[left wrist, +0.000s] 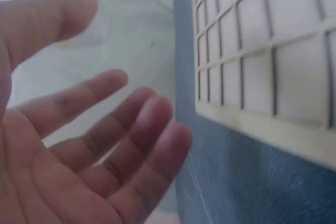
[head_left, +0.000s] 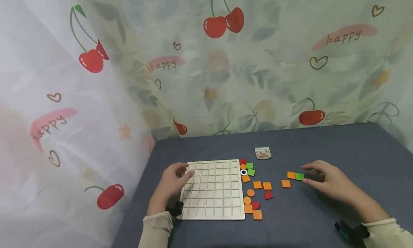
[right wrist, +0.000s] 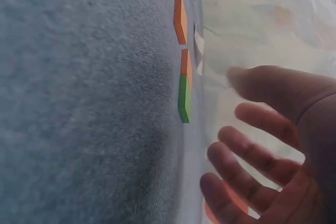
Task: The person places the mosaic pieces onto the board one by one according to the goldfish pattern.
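A pale grid board (head_left: 213, 190) with raised square cells lies on the dark table. Over its left edge hovers my left hand (head_left: 172, 181), fingers loosely bent and thumb apart, holding nothing; the left wrist view shows the same relaxed fingers beside the board (left wrist: 299, 82). Toward the right, my right hand (head_left: 329, 180) is just beside a green square tile (head_left: 299, 176), which touches an orange square tile (head_left: 291, 175). In the right wrist view, its fingers are spread with no piece between them, and the green tile (right wrist: 184, 98) lies apart from them.
Along the board's right side lie several orange squares (head_left: 257, 215), orange circles (head_left: 250, 192), red pieces (head_left: 268, 195), green squares (head_left: 251, 172) and a white ring (head_left: 243, 172). A small printed card (head_left: 262, 153) is farther back. A cherry-patterned curtain (head_left: 274, 79) stands behind the table.
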A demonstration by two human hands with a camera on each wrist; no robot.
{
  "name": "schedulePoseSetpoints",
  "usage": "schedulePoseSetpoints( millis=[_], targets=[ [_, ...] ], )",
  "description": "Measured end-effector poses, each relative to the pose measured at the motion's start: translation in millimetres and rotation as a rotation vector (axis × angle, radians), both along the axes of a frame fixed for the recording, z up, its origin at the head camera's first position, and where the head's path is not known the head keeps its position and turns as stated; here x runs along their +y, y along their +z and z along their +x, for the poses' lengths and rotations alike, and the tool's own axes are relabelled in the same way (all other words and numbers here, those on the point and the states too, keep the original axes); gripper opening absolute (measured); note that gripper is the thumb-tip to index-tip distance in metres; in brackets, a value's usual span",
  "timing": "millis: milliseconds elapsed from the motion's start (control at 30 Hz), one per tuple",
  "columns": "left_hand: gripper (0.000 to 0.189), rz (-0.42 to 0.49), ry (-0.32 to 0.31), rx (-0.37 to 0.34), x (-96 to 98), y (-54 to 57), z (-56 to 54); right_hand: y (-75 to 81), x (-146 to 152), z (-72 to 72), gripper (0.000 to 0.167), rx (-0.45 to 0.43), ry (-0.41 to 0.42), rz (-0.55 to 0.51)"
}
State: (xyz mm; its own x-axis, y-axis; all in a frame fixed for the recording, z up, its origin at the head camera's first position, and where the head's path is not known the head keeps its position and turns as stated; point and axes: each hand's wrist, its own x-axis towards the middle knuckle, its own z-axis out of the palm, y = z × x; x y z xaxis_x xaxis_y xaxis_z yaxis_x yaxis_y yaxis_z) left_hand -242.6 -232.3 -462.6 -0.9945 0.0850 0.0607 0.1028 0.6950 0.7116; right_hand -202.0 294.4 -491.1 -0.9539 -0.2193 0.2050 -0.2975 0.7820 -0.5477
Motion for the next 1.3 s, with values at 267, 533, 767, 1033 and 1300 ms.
schedulePoseSetpoints(
  millis=[267, 533, 767, 1033, 1300],
  targets=[
    [0.052, -0.022, 0.053, -0.175, -21.4, 0.2, -11.6, -0.6, -2.0, -10.6, 0.049, -0.089, 0.027, 0.032],
    [0.049, 0.074, 0.079, -0.285, -27.5, -7.6, -15.7, -3.7, -6.7, -16.7, 0.048, -0.138, 0.043, 0.044],
    [0.045, 0.179, 0.053, -0.303, -27.7, -13.8, -17.9, -5.4, -5.7, -14.3, 0.046, -0.153, 0.038, 0.052],
    [0.037, 0.196, 0.067, -0.288, -25.4, -21.0, -21.0, -8.9, -4.7, -14.5, 0.039, -0.127, 0.033, 0.035],
    [0.035, 0.163, 0.101, -0.276, -22.1, -23.7, -22.1, -14.1, -2.1, -16.4, 0.028, -0.104, 0.019, 0.035]
  ],
)
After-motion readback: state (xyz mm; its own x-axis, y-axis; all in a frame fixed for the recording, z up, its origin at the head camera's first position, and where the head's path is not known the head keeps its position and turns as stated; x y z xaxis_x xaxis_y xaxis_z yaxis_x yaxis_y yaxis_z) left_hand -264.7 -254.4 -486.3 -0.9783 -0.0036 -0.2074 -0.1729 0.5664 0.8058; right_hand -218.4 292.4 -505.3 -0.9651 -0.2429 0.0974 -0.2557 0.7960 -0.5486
